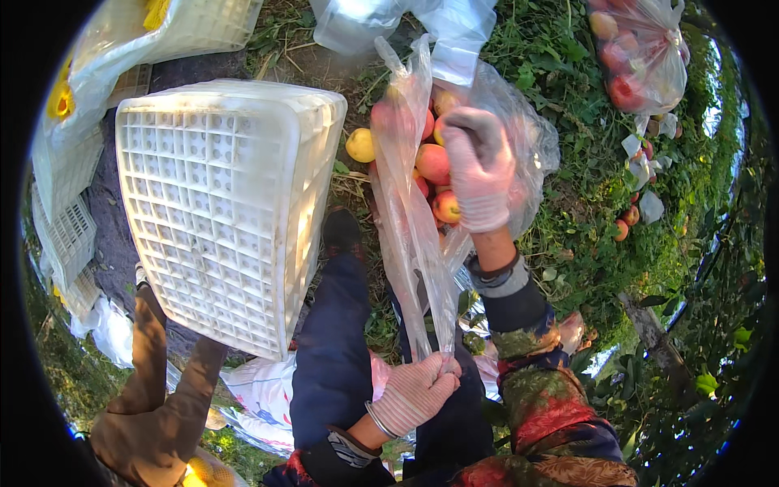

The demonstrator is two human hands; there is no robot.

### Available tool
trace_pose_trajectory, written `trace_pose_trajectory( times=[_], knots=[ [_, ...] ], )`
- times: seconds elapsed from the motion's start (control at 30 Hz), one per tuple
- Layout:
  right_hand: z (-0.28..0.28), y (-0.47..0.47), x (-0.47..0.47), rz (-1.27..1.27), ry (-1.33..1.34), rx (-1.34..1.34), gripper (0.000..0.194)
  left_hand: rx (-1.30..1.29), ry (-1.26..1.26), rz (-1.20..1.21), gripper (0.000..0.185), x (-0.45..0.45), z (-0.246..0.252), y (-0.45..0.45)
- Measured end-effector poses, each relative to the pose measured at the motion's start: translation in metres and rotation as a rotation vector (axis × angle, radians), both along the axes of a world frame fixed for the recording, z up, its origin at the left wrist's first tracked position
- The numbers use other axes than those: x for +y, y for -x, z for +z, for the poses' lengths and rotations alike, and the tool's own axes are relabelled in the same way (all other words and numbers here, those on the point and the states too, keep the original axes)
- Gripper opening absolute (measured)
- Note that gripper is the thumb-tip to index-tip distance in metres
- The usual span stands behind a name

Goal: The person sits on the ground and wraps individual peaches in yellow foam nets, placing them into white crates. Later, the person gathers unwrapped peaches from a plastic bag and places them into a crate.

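Note:
Red and yellow apples (433, 163) lie in an opened clear plastic bag (528, 131) on the ground in front of me. My left hand (417, 389), in a pink striped glove, grips a gathered end of the clear plastic near my knees. From there the plastic stretches up along the left side of the apples. Over the apples is my right hand (481, 164), gloved too, with its fingers curled down; whether it holds an apple is hidden. One yellow apple (360, 145) sits at the left edge of the plastic.
A large white plastic crate (207, 201) stands tilted at my left, with a person's legs (188, 389) below it. More crates (73, 225) line the far left. A tied bag of apples (639, 55) lies at the upper right, near loose apples (630, 214) in the grass. Clear plastic bags (450, 36) lie ahead.

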State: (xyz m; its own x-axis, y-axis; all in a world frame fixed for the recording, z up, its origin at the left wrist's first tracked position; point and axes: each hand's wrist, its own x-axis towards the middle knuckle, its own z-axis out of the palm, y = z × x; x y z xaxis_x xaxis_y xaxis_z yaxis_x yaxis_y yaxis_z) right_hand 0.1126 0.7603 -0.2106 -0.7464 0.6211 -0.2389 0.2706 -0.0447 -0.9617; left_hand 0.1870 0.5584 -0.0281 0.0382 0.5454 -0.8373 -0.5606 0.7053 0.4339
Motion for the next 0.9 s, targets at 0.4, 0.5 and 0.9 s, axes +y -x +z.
trace_pose_trajectory(
  times=[0.4, 0.5, 0.9],
  knots=[
    [-0.157, 0.06, -0.071, 0.581, -0.698, -0.514, 0.045, -0.219, 0.087, 0.287, 0.011, 0.005, -0.011, -0.004],
    [-0.185, 0.064, -0.089, 0.892, -1.053, -0.568, 0.047, -0.207, 0.175, 0.31, 0.008, 0.007, -0.014, 0.001],
    [-0.139, 0.088, -0.076, 1.06, -0.786, -0.824, 0.057, -0.325, 0.278, 0.478, 0.002, 0.008, -0.014, 0.012]
  ],
)
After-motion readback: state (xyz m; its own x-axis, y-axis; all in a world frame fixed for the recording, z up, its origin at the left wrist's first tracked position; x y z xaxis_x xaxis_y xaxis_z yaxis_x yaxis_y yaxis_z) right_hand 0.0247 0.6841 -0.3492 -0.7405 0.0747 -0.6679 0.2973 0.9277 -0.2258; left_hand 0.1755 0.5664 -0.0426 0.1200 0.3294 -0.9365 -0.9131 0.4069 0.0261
